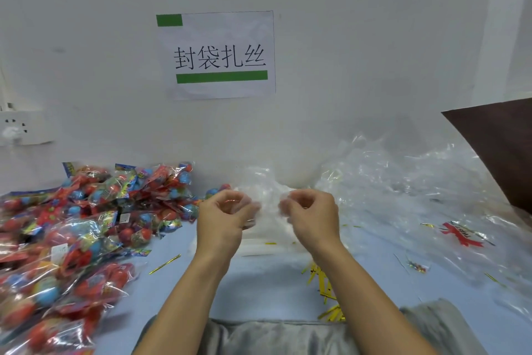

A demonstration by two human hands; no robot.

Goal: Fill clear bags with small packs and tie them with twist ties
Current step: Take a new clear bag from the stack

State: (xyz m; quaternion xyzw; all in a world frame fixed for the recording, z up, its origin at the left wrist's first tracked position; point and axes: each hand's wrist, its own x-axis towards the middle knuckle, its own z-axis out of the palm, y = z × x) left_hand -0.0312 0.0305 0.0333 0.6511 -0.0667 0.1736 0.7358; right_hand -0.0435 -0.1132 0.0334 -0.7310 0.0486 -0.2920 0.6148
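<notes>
Clear bag (pixel 269 202) blurred, pinched by curled fingers (pixel 253 206) of both hands.

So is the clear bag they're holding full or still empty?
Empty, as far as shows: the clear bag held between the left hand and right hand looks plain see-through, with no coloured packs inside.

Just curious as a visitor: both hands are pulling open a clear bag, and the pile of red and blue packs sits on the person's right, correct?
Not quite. In the head view the pile of packs lies on the person's left. Both hands, left and right, do hold the clear bag.
</notes>
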